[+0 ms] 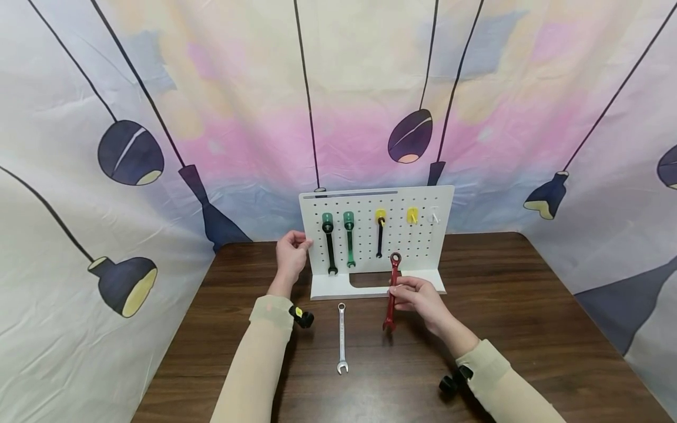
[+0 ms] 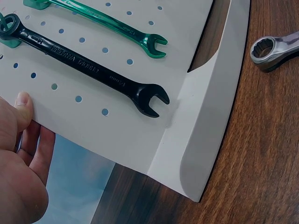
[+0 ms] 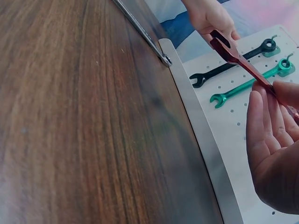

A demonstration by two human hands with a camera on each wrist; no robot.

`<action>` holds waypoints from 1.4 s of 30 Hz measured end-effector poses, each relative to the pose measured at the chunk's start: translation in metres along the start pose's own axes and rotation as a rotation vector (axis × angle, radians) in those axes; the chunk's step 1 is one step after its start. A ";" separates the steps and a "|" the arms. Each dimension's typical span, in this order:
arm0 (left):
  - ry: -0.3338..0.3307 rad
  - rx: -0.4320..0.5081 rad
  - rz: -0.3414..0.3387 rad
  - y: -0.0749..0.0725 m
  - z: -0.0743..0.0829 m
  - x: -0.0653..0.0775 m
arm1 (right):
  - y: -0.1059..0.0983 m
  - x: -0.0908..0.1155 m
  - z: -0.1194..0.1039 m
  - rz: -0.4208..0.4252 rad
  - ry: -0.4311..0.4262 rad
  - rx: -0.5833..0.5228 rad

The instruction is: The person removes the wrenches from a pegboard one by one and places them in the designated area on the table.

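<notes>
My left hand [image 1: 291,258] grips the left edge of a white pegboard stand [image 1: 425,258]; in the left wrist view its thumb [image 2: 23,106] lies on the front face and its fingers pass behind. My right hand [image 1: 421,301] pinches a red combination wrench [image 1: 392,302] between thumb and fingers. It is held upright in front of the board, ring end up and open end down. On the board hang a black wrench [image 1: 330,252] and a green wrench [image 1: 349,244] from green hooks, and a dark blue wrench [image 1: 379,239] from a yellow hook.
A silver combination wrench [image 1: 341,338] lies on the brown wooden table [image 1: 529,329], before the stand, its ring end toward the board. Right of the dark blue wrench are a bare yellow hook [image 1: 412,215] and a pale hook [image 1: 434,216]. A patterned curtain [image 1: 359,147] hangs behind.
</notes>
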State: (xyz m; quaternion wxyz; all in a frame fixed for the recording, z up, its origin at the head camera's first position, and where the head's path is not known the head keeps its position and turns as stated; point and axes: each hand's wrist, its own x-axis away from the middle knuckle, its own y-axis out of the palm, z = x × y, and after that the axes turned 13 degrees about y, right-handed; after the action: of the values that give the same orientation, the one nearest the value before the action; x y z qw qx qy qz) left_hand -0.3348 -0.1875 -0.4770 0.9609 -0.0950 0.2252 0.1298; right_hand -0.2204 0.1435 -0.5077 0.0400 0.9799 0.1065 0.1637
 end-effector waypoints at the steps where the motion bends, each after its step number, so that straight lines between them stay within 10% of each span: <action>1: 0.001 0.001 0.001 0.000 0.000 0.000 | 0.001 0.000 0.000 -0.002 0.002 0.002; 42: -0.006 0.015 0.005 0.001 -0.002 -0.001 | 0.028 0.006 0.021 -0.083 0.082 0.102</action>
State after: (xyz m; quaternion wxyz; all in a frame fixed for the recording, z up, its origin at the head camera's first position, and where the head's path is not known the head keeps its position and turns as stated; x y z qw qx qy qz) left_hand -0.3370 -0.1879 -0.4786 0.9620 -0.0871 0.2234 0.1307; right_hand -0.2028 0.1164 -0.5220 -0.0078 0.9679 0.1567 0.1965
